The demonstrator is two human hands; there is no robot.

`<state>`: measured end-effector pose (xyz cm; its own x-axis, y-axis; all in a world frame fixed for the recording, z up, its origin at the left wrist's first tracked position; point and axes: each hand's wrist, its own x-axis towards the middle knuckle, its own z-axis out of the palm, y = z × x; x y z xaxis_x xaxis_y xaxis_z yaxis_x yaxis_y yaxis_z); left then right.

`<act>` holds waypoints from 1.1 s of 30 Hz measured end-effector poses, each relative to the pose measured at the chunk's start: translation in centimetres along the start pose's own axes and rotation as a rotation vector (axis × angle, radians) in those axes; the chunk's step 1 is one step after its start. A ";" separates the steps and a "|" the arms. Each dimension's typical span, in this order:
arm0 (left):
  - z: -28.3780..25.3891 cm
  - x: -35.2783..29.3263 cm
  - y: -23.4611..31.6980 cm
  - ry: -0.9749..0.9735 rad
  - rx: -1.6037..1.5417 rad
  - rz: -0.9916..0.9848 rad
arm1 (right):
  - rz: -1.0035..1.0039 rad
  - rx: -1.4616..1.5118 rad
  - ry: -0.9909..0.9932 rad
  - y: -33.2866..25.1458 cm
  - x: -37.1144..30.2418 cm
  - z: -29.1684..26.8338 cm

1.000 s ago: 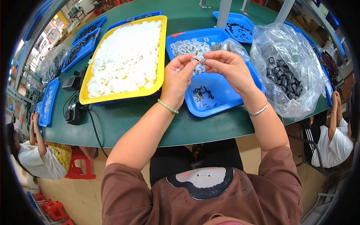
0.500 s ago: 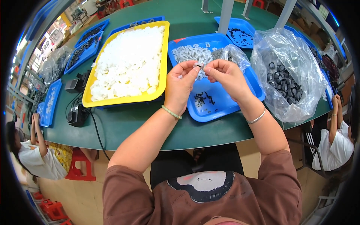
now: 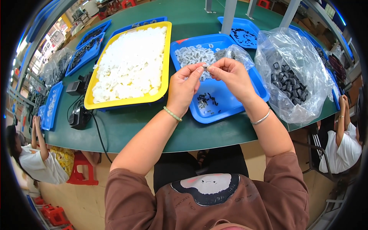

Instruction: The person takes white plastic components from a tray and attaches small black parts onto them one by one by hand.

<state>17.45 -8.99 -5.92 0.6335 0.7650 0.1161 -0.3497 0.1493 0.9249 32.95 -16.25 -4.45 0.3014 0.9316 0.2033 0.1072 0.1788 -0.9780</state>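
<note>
Above the blue tray point(image 3: 209, 119), my left hand point(image 3: 183, 87) and my right hand point(image 3: 234, 79) meet fingertip to fingertip. Both are closed in a pinch on one small plastic part point(image 3: 205, 66), mostly hidden by the fingers; a pale and dark bit shows. Behind the fingers, the tray holds a heap of translucent whitish plastic pieces point(image 3: 189, 55) and a clear bag point(image 3: 241, 53) with greyish contents. Tiny black parts point(image 3: 207, 99) lie scattered in its near half, below my hands.
A yellow tray point(image 3: 165, 73) full of white pieces stands at left, beside black power adapters point(image 3: 78, 117) with a cable. At right lies a clear bag point(image 3: 306, 46) of black caps point(image 3: 289, 84). Grey posts point(image 3: 229, 17) rise behind. A person point(image 3: 42, 163) sits left, another point(image 3: 343, 149) right.
My fingertips have closed in further around the small part, so less of it shows. Both hands stay over the blue tray; the whole view has shifted slightly.
</note>
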 end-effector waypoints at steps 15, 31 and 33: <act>0.6 0.2 0.0 0.099 -0.004 0.010 | 0.104 -0.040 0.089 0.8 1.4 -1.1; 0.7 -7.2 3.2 0.149 -1.324 -0.428 | -0.073 -0.916 -0.416 -0.3 -0.5 -0.7; 0.4 -8.8 3.0 0.160 -1.405 -0.447 | -0.094 -0.936 -0.367 0.1 -0.4 0.1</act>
<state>11.14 -15.51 -3.97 0.8175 0.5387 -0.2038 -0.5751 0.7828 -0.2376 32.78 -16.61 -4.65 -0.0400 0.9946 0.0963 0.8634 0.0829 -0.4977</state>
